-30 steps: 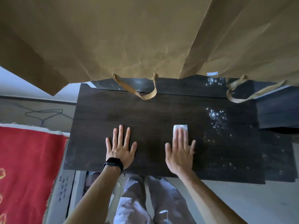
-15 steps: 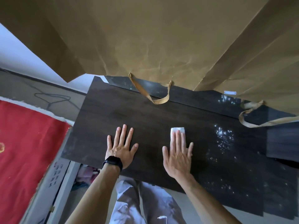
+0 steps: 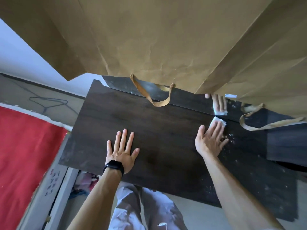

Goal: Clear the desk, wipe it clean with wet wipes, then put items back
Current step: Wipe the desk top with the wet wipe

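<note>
A: Two hands on the dark wood surface (image 3: 157,130), both flat. Pale trousers (image 3: 142,211) at bottom centre, below the near edge.

B: Left?

A: Left hand (image 3: 122,151) lower centre, fingers spread, palm down, holding nothing. Black watch (image 3: 114,166) on the wrist.

B: Right? Where's the wipe?

A: Right hand (image 3: 210,140) right of centre, fingers stretched out and pressed down on a white wet wipe (image 3: 219,121). Wipe pokes out past the fingertips, at the surface's far edge. White specks (image 3: 230,140) lie on the surface just right of that hand.

B: Beyond that?

A: A glossy dark panel (image 3: 191,98) runs along the far edge; it mirrors the fingers and wipe. Brown paper bags (image 3: 157,39) fill the top of the frame, handles (image 3: 154,97) drooping onto the panel. Red rug (image 3: 21,146) at left; floor with a cable (image 3: 48,102) in the upper left.
</note>
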Motion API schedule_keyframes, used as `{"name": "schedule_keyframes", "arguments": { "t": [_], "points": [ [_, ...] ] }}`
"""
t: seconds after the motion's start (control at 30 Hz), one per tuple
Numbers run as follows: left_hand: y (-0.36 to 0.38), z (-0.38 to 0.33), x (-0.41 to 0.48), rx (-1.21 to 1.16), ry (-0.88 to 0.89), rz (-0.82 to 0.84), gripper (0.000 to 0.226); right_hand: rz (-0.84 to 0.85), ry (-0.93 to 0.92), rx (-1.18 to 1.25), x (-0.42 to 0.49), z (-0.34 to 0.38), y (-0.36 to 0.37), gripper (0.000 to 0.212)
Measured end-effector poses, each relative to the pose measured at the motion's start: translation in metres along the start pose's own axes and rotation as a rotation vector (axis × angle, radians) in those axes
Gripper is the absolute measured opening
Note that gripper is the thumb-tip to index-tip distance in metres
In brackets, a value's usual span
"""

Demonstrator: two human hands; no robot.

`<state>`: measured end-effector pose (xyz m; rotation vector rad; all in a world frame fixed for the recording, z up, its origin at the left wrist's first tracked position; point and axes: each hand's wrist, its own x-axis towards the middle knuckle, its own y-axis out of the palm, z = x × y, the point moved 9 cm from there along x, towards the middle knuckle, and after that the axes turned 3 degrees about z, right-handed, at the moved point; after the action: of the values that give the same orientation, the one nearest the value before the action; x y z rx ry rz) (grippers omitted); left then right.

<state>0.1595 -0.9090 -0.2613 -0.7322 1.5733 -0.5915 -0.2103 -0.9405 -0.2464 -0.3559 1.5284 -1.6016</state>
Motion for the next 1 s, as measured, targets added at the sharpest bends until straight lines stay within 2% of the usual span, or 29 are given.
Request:
{"name": "schedule_keyframes", "arguments": {
  "t": [0.07,0.17,0.23,0.3,0.43,0.53,0.6,0.73,0.8,0.87,0.93,1.0],
  "points": [
    [0.000,-0.001,0.001,-0.001,0.004,0.000,0.064,-0.003,-0.102,-0.040,-0.025,0.037,0.015,0.079],
    [0.004,0.000,0.002,0.022,-0.004,0.022,0.064,0.064,-0.603,-0.184,-0.089,0.123,0.059,0.073],
    [0.004,0.000,0.002,0.025,-0.003,0.015,0.065,0.105,-0.781,-0.237,-0.104,0.136,0.066,0.070],
    [0.001,-0.001,0.003,0.046,-0.005,0.018,0.066,0.088,-0.696,-0.232,-0.075,0.108,0.050,0.069],
    [0.001,-0.002,0.001,0.049,0.001,0.050,0.066,0.004,-0.149,-0.143,-0.006,-0.015,0.001,0.071],
    [0.000,-0.001,0.003,0.056,0.015,0.043,0.065,0.007,0.107,-0.032,0.001,-0.048,-0.009,0.078],
    [0.001,-0.001,0.003,0.065,0.028,0.051,0.065,-0.011,0.102,-0.010,-0.018,-0.017,0.003,0.081],
    [0.002,-0.003,0.004,0.060,0.018,0.070,0.066,0.050,-0.438,-0.173,-0.092,0.096,0.055,0.074],
    [0.000,-0.004,0.003,0.079,0.016,0.052,0.066,0.075,-0.588,-0.202,-0.094,0.104,0.057,0.071],
    [0.000,-0.004,0.004,0.091,0.015,0.036,0.066,0.043,-0.515,-0.184,-0.058,0.071,0.040,0.069],
    [0.002,-0.007,0.004,0.070,0.018,0.007,0.066,-0.020,-0.278,-0.156,-0.013,0.011,0.013,0.068],
    [0.000,-0.014,-0.002,0.040,0.024,-0.100,0.068,-0.046,-0.040,-0.080,0.022,-0.060,-0.017,0.070]
  ]
}}
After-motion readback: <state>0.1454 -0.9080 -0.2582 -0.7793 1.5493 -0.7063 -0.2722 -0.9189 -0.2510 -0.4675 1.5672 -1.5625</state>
